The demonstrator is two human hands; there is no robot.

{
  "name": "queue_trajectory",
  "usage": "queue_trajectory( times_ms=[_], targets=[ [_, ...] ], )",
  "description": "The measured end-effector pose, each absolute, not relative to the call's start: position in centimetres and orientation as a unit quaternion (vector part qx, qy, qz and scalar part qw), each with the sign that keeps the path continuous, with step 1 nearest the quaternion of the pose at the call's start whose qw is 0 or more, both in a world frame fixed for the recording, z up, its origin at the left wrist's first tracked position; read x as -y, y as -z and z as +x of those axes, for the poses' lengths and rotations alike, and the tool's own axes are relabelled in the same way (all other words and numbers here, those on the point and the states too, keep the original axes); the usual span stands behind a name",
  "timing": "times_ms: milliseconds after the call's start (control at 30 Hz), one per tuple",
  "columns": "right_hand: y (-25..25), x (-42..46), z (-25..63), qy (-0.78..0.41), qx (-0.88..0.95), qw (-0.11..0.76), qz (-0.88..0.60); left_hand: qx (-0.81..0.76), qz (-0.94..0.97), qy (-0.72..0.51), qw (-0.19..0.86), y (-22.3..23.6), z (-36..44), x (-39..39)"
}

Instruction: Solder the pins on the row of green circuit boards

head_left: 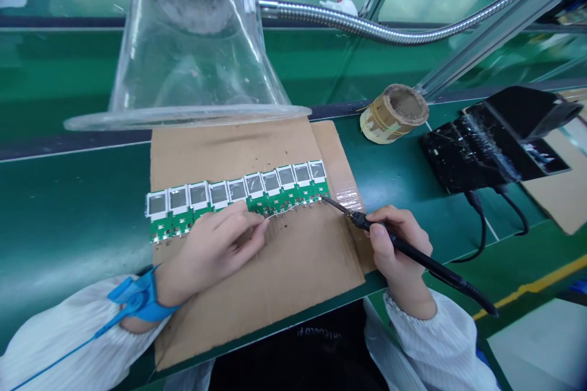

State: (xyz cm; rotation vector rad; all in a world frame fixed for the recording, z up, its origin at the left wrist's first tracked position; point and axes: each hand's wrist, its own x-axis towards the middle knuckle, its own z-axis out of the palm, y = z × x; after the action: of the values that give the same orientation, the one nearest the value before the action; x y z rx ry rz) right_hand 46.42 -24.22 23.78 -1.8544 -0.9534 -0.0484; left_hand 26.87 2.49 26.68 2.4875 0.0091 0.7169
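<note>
Soldering iron (406, 250) steady in closed right fingers (380, 235), tip at the green circuit-board strip (238, 208), closed left fingers (250, 235) pinching thin solder wire (275, 215).

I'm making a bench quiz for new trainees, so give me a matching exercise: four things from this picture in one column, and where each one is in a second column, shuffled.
Things:
1. Soldering iron
2. Thin wire
3. Blue wrist strap
4. Row of green circuit boards

Places:
A. Lying on the brown cardboard sheet
B. Gripped in the right hand
C. Around the left wrist
D. Pinched in the fingers of the left hand

Right pairs: 1-B, 2-D, 3-C, 4-A
</note>
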Motion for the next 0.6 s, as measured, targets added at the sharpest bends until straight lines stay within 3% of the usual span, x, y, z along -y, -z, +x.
queue_trajectory(
  times_ms=[200, 400, 600],
  targets=[
    [-24.4, 24.1, 46.2, 0.035, 0.399, 0.512, -0.76, -0.017, 0.921, -0.294, 0.254, -27.5, 26.7, -2.6],
    [-25.7, 22.3, 44.1, 0.104, 0.312, 0.597, -0.732, -0.04, 0.911, -0.334, 0.24, -27.8, 26.9, -2.9],
    [-24.2, 21.6, 43.9, 0.045, 0.313, 0.579, -0.752, -0.038, 0.91, -0.339, 0.237, -27.6, 27.1, -3.0]
  ],
)
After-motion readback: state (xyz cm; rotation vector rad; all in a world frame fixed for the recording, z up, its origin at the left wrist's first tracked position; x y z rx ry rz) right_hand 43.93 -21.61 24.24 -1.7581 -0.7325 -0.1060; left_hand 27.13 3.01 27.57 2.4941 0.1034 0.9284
